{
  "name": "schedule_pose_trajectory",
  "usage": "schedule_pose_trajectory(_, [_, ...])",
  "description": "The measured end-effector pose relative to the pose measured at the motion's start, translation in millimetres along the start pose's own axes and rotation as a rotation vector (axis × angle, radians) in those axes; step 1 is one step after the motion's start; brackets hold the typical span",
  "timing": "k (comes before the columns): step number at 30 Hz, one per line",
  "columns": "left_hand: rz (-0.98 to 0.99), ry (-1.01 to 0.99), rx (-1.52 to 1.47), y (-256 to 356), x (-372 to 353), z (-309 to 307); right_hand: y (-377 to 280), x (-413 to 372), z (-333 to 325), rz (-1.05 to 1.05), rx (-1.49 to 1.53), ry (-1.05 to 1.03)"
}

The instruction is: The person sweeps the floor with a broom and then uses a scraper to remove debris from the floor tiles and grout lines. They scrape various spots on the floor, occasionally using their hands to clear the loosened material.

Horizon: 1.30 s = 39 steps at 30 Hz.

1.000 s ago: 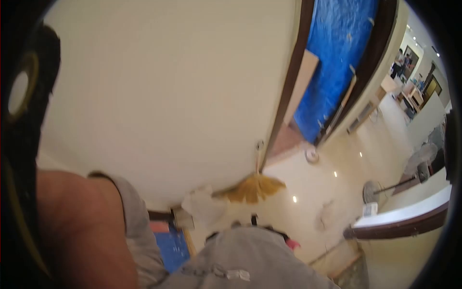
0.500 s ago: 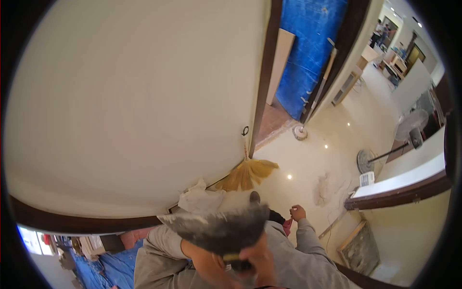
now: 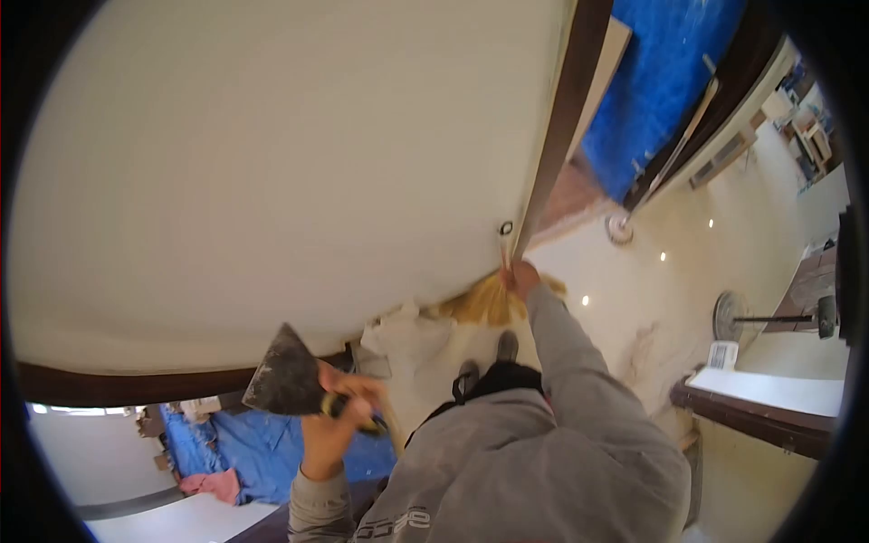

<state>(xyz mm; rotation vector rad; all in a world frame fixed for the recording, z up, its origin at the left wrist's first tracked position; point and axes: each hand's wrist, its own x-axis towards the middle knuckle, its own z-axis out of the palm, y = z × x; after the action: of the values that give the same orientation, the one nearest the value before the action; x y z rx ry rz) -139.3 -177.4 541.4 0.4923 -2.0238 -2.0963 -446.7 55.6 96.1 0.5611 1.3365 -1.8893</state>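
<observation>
My left hand (image 3: 348,407) is closed round the black and yellow handle of a scraper (image 3: 288,376). Its wide, dusty dark blade points up and to the left, in front of the wall's lower edge. My right arm stretches forward, and my right hand (image 3: 519,278) is wrapped round the handle of a broom (image 3: 489,303) by the door frame. The looped handle end shows above my fist. Yellow bristles fan out below it on the floor, partly hidden by my hand and sleeve.
A white plastic bag (image 3: 407,339) lies at the wall's foot. A mop (image 3: 620,228) leans by the doorway with blue sheeting (image 3: 665,90). A stand fan (image 3: 729,317) is at right, near a dark-edged ledge (image 3: 760,412). Blue sheeting and a pink cloth (image 3: 213,486) lie lower left.
My right hand has reached forward and taken hold of the broom. The scraper in my left hand has moved left, away from my body. The view has shifted.
</observation>
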Motion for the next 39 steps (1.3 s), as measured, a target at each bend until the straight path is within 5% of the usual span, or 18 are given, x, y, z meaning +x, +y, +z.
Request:
schedule_pose_trajectory(2, [-0.027, 0.308, 0.249, -52.7, 6.5, -30.0, -7.4, 44.2, 29.7, 0.11, 0.335, 0.137])
schedule_pose_trajectory(5, [-0.329, 0.436, 0.83, -154.5, -41.5, -102.7, -44.5, 51.8, 67.1, 0.157, 0.68, 0.251])
schedule_pose_trajectory(8, [-0.771, 0.37, 1.07, -245.3, -140.5, -138.4, -39.2, 91.7, 55.7, 0.23, 0.881, 0.233])
schedule_pose_trajectory(13, [-0.928, -0.023, 1.339, -318.2, -284.7, -130.5, -3.1, 89.7, 20.3, 0.208, 0.917, 0.091])
schedule_pose_trajectory(15, [-1.084, -0.069, 1.318, -336.3, -318.6, -134.3, 18.2, 54.4, 3.5, 0.522, 0.977, 0.145])
schedule_pose_trajectory(17, [-1.198, -0.08, 1.299, -347.1, -332.9, -146.6, 63.7, 19.7, -20.9, 0.407, 0.534, 0.211])
schedule_pose_trajectory(19, [-1.241, -0.061, 1.276, -352.8, -332.1, -163.0, 122.6, 4.5, -71.7, 0.59, 0.655, -0.084])
schedule_pose_trajectory(21, [-1.182, 0.009, 1.257, -351.3, -301.5, -184.4, 135.0, -49.9, -77.9, 0.329, 0.211, -0.095])
schedule_pose_trajectory(24, [-0.9, 0.093, 1.168, -306.9, -197.1, -181.9, 117.0, -122.2, -70.4, 0.335, 0.121, -0.063])
schedule_pose_trajectory(26, [-0.841, 0.197, 0.71, -315.9, -149.8, -212.8, 90.4, -181.0, -49.3, 0.429, 0.087, 0.03])
schedule_pose_trajectory(32, [-0.647, -0.01, 0.698, -284.2, -44.2, -228.6, 72.3, -310.2, 23.6, 0.346, -0.185, 0.073])
schedule_pose_trajectory(39, [-0.898, -0.299, 0.849, -342.4, -74.7, -319.2, 224.3, -218.3, -30.5, 0.262, 0.273, -0.007])
